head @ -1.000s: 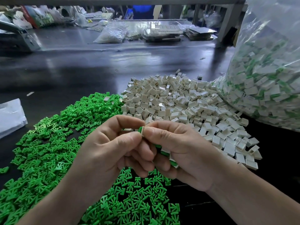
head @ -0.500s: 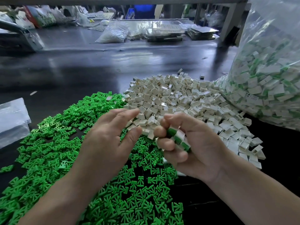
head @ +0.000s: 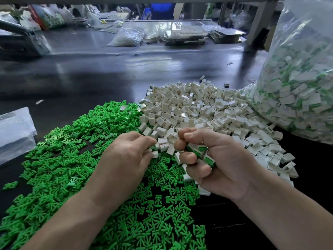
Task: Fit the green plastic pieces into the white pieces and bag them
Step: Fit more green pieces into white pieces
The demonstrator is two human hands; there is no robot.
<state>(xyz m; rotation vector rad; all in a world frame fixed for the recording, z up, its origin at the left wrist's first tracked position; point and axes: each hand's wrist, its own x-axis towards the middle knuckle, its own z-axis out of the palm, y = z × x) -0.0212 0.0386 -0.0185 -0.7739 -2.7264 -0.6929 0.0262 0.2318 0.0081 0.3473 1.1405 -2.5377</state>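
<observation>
A heap of green plastic pieces (head: 72, 159) covers the near left of the dark table, and a heap of white pieces (head: 198, 109) lies beside it on the right. My right hand (head: 225, 163) curls round several fitted white-and-green pieces (head: 200, 150), just above the line where the heaps meet. My left hand (head: 126, 159) reaches to the white heap's near edge, its bunched fingertips pinching a white piece (head: 155, 154). At the far right stands a big clear bag (head: 297, 87), full of fitted pieces.
A flat piece of clear plastic (head: 14, 127) lies at the left edge. Beyond the heaps stretches the bare dark tabletop (head: 90, 78). Farther back are a filled plastic bag (head: 128, 37), stacked trays (head: 185, 35) and a table leg (head: 255, 27).
My hands have parted from pressing a piece together. The left hand went from held open above the green heap down to the white heap's edge. The right hand keeps its fitted pieces.
</observation>
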